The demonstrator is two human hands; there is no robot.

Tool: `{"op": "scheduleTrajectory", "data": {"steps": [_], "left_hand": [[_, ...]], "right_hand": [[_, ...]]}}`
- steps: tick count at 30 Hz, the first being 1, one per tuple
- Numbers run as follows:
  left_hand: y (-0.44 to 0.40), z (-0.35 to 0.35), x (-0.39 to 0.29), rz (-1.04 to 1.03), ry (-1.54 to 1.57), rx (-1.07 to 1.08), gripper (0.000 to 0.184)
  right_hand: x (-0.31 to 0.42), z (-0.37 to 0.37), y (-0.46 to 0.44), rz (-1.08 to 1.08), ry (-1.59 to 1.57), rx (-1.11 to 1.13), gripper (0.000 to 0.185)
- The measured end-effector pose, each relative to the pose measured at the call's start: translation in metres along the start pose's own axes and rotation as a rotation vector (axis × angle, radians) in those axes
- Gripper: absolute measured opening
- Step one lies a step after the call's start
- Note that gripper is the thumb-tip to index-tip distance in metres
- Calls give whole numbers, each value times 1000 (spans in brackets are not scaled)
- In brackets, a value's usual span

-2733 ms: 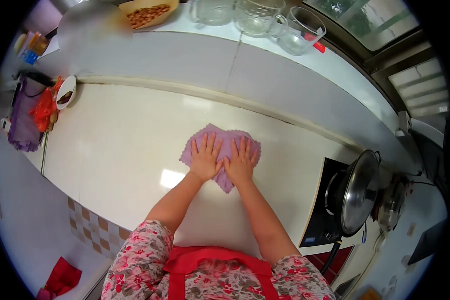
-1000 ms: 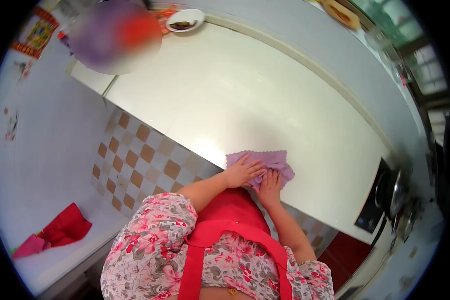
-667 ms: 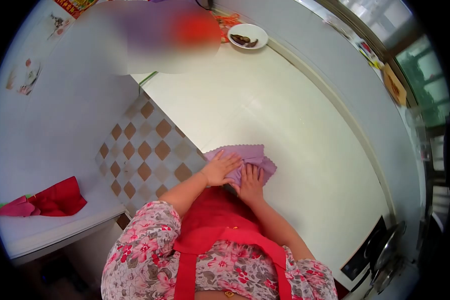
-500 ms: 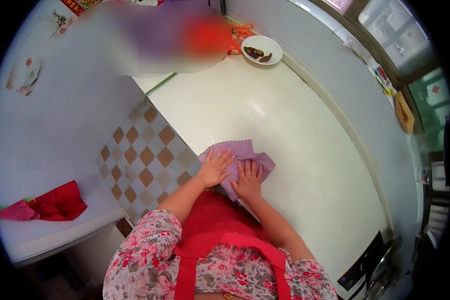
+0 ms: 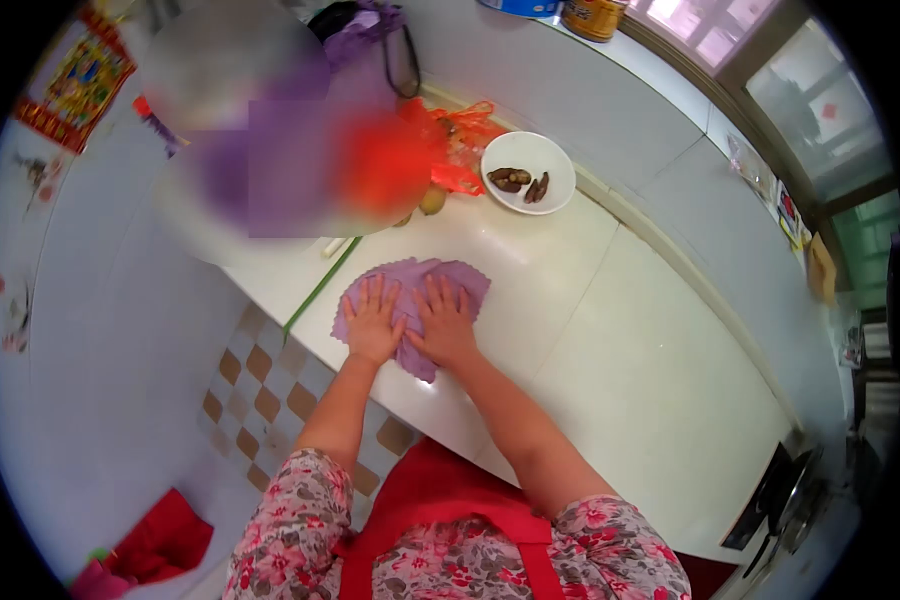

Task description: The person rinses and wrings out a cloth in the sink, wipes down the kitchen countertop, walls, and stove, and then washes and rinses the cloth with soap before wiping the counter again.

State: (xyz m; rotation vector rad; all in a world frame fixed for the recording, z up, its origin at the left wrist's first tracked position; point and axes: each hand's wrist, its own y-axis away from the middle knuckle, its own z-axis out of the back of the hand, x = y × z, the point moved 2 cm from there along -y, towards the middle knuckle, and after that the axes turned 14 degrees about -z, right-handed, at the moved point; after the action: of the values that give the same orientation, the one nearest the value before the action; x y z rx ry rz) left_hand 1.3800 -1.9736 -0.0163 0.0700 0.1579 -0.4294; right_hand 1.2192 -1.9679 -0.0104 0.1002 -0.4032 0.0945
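A purple cleaning cloth (image 5: pixel 411 275) with a scalloped edge lies spread on the white countertop (image 5: pixel 630 390), close to its front edge. My left hand (image 5: pixel 374 325) rests flat on the left part of the cloth, fingers spread. On the cloth's right part my right hand (image 5: pixel 445 325) presses down, also flat with fingers apart; the two thumbs almost meet. Left of the cloth, a long green stalk (image 5: pixel 320 288) reaches to the counter edge. Beyond the cloth stands a white bowl (image 5: pixel 560 192) with several dark brown pieces in it.
An orange-red plastic bag (image 5: pixel 460 150) lies beside the bowl, with a round yellowish item (image 5: pixel 433 200) near it. A blurred patch hides the counter's far left end. A black stove (image 5: pixel 770 495) with a pan is at the right. Red cloth (image 5: pixel 165 540) lies lower left.
Both hands and the cloth have moved forward and left along the counter, toward the green stalk. The view has shifted, showing more of the far end. Both hands stay flat on the cloth.
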Motion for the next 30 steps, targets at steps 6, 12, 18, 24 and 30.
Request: {"op": "scheduleTrajectory", "data": {"steps": [6, 12, 18, 24, 30], "left_hand": [[-42, -12, -7, 139, -34, -23, 60], [-77, -28, -78, 78, -32, -13, 60], [-129, -45, -192, -71, -17, -37, 60], [-171, -67, -315, -206, -100, -12, 60], [-174, -92, -434, -306, -147, -77, 60]], "right_hand": [[-8, -10, -36, -37, -90, -153, 63], [-84, 25, -24, -133, -101, -251, 58], [-193, 72, 13, -313, -61, -266, 59], [-306, 113, 63, -449, -79, -315, 61], [-399, 147, 139, -517, -94, -485, 59]]}}
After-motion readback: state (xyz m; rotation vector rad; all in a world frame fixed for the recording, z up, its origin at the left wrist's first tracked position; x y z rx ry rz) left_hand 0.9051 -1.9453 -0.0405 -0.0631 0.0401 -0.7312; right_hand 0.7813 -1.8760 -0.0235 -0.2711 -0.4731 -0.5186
